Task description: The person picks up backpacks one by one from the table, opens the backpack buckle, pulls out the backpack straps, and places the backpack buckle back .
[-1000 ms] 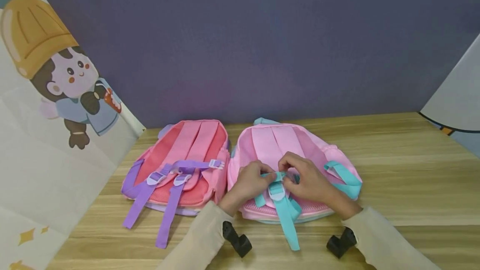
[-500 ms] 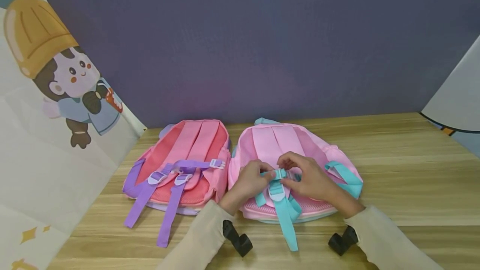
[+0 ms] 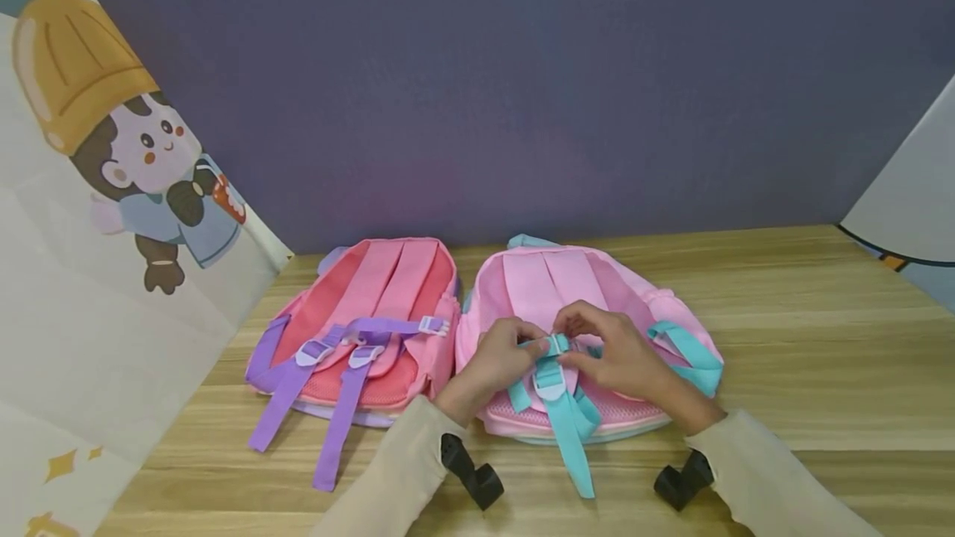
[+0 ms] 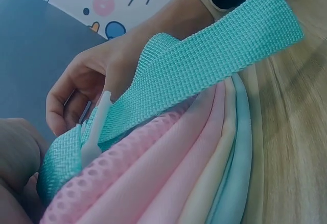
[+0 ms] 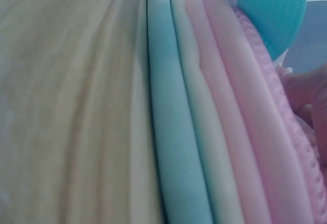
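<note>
A light pink backpack [image 3: 533,280] lies with its strap side up. Over its lower middle, my left hand [image 3: 503,359] pinches a teal strap between thumb and fingers, right beside the small teal buckle [image 3: 557,345]. My right hand [image 3: 615,355] has curled fingers and a thumb at the other end of that buckle. Below them a white strap adjuster [image 3: 550,384] carries a loose teal strap end [image 3: 573,446]. In the left wrist view the webbing [image 4: 219,50] crosses in front of my right hand [image 4: 97,75]. The right wrist view mostly shows the backpack's layered side [image 5: 219,91].
A coral pink backpack [image 3: 384,272] with purple straps [image 3: 336,421] lies against the left side of the light pink one. Both are on a wooden table [image 3: 806,338], before a dark blue panel [image 3: 522,89]. A teal side strap [image 3: 697,363] loops out at the right.
My right thumb has moved slightly down and the gap between thumb and forefinger has widened, showing more of the buckle. My left hand keeps its pinch. The view has shifted slightly.
</note>
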Available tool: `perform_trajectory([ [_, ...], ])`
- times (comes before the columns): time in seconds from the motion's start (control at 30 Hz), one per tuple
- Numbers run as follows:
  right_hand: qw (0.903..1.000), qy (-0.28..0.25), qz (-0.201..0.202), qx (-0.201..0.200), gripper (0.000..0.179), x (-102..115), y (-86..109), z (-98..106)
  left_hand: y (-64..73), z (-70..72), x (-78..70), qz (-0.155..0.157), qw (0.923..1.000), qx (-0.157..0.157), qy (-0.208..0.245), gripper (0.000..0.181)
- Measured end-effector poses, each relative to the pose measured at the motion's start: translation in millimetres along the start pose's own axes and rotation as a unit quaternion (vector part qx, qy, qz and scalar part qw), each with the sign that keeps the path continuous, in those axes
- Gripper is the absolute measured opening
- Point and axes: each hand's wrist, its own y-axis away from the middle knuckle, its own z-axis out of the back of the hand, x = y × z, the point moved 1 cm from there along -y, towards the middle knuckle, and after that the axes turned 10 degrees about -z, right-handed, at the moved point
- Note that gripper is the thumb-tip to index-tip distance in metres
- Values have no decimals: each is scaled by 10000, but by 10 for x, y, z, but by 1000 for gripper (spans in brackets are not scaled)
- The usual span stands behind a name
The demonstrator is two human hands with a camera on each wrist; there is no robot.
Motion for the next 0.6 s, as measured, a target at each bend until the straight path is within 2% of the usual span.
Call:
perform_trajectory([
  [0.13,9999,-82,-34,-55,37,6,6,-3,-4,1,-2,71,9994,23,326,11],
  [0.37,9999,76,31,-135,36,37,5,-5,-10,-6,2,-55,10000,25,2,11],
  [0.6,9999,98,18,-124,37,20,-5,-19,-8,-6,11,57,9999,6,99,12],
])
